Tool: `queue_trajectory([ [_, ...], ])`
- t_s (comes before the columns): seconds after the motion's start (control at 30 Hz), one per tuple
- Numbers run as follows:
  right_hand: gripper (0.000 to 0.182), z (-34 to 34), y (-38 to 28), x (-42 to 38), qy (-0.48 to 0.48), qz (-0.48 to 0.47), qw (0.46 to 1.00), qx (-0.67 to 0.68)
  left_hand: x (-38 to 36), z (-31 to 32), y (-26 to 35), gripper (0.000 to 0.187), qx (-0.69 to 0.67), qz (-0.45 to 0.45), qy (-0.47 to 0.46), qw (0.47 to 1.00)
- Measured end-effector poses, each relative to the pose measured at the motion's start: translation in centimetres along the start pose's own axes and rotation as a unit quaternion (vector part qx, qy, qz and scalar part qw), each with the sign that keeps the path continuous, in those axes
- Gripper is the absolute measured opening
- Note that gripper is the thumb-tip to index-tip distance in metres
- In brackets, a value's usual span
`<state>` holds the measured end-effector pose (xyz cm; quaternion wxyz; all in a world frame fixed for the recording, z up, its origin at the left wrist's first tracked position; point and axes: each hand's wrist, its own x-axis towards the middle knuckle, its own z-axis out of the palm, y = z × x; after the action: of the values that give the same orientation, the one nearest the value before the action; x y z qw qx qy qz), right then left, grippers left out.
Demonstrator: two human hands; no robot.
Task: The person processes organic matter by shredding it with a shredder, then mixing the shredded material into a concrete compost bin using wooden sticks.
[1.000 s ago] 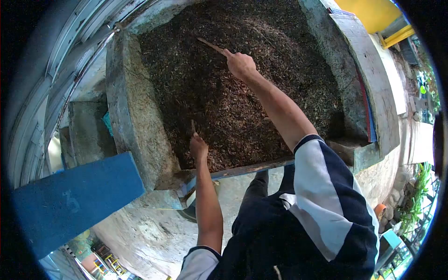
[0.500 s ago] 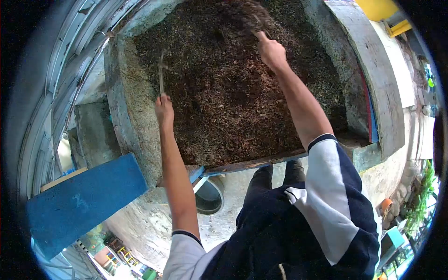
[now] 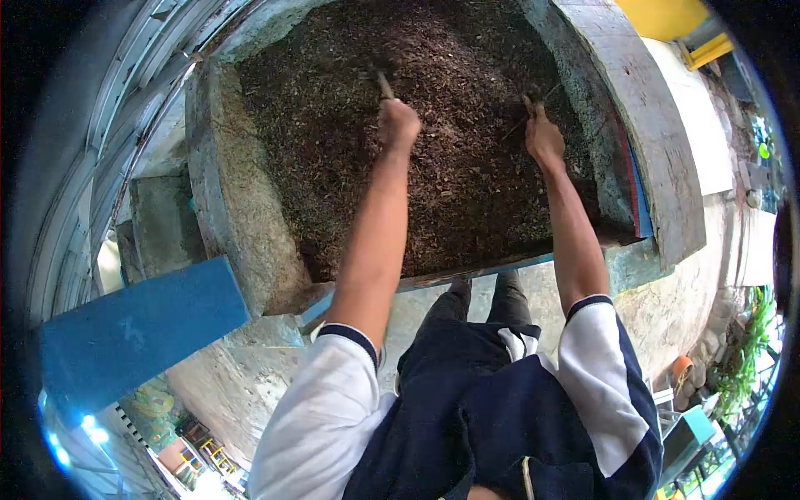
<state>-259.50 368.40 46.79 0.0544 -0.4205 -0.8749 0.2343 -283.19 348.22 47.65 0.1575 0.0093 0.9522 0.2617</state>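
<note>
A concrete-walled bed holds dark brown, crumbly compost (image 3: 467, 183) mixed with bits of leaf and wood chip. Closed around the pale handle of a short garden tool (image 3: 384, 85), my left hand (image 3: 399, 125) is over the middle of the compost. The tool's greyish head is blurred, and its shape does not show clearly. Near the right wall, my right hand (image 3: 544, 137) grips a second short garden tool (image 3: 528, 103). Its dark far end lies against the compost and is hard to make out.
Concrete walls (image 3: 250, 192) enclose the bed, with a wide grey ledge (image 3: 642, 117) at right. A blue board (image 3: 142, 329) juts out at lower left. My legs stand against the near edge. An orange pot (image 3: 682, 367) and green plants (image 3: 742, 375) are farther right.
My left hand has moved right and forward, from the left wall to mid-bed. My right hand has shifted right and back toward me. Both still hold their tools.
</note>
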Motion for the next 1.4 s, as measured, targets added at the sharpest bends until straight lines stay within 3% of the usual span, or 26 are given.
queue_trajectory([
  [0.1,0.048,-0.1,-0.6,-2.7,-0.061,0.056,0.996,0.024,-7.0,-1.7,1.4,0.032,-0.002,0.090,-0.035,0.995],
  [0.17,0.042,-0.7,-2.3,-4.6,-0.084,0.081,0.991,0.070,-7.2,1.0,-0.5,0.031,0.009,0.160,-0.067,0.985],
  [0.3,0.041,1.8,-4.4,-5.9,-0.065,0.130,0.983,0.112,-10.3,1.7,-3.3,0.034,0.000,0.222,-0.103,0.970],
  [0.37,0.040,2.8,-6.7,-5.8,-0.037,0.150,0.965,0.213,-10.8,1.0,-4.4,0.033,0.037,0.168,-0.152,0.973],
  [0.5,0.030,6.3,-15.1,-7.9,0.019,0.125,0.975,0.185,-10.3,-3.1,-10.1,0.039,0.057,0.121,-0.111,0.985],
  [0.57,0.040,8.6,-18.5,-9.3,0.001,0.112,0.980,0.164,-8.3,-2.3,-14.3,0.043,0.044,0.140,-0.059,0.987],
  [0.6,0.043,9.6,-19.6,-10.3,-0.010,0.084,0.983,0.164,-9.1,-4.1,-14.3,0.045,0.036,0.097,-0.052,0.993],
  [0.7,0.057,11.2,-23.0,-12.9,-0.069,0.029,0.984,0.163,-6.2,-2.6,-18.7,0.046,-0.008,0.078,-0.034,0.996],
  [0.77,0.080,11.9,-24.6,-14.3,-0.130,-0.017,0.976,0.175,-5.1,-2.6,-20.8,0.048,-0.056,0.052,-0.040,0.996],
  [0.87,0.086,12.6,-27.8,-17.4,-0.166,-0.061,0.972,0.154,-7.6,-6.1,-22.4,0.054,-0.014,-0.037,0.021,0.999],
  [0.97,0.089,13.8,-29.7,-19.4,-0.193,-0.095,0.964,0.156,-7.7,-7.7,-25.9,0.055,-0.058,-0.089,0.063,0.992],
  [1.03,0.062,12.0,-31.4,-20.7,-0.232,-0.122,0.946,0.189,-6.8,-7.1,-29.3,0.054,-0.018,-0.094,0.073,0.993],
  [1.1,0.067,12.1,-33.2,-22.1,-0.267,-0.113,0.944,0.158,-6.1,-5.6,-33.9,0.051,0.062,0.063,0.090,0.992],
  [1.13,0.068,12.7,-33.7,-22.8,-0.309,-0.152,0.931,0.124,-1.2,0.6,-43.2,0.053,-0.120,0.043,0.072,0.989],
  [1.17,0.068,13.3,-34.0,-23.6,-0.349,-0.191,0.913,0.089,-1.8,0.2,-42.7,0.053,-0.120,0.040,0.073,0.989],
  [1.3,0.058,14.8,-32.5,-26.3,-0.348,-0.209,0.911,0.070,-8.9,-2.3,-40.0,0.054,-0.292,-0.111,0.043,0.949],
  [1.4,0.030,13.9,-28.7,-24.9,-0.329,-0.211,0.919,0.051,-9.2,-3.0,-34.6,0.054,-0.408,-0.224,0.021,0.885],
])
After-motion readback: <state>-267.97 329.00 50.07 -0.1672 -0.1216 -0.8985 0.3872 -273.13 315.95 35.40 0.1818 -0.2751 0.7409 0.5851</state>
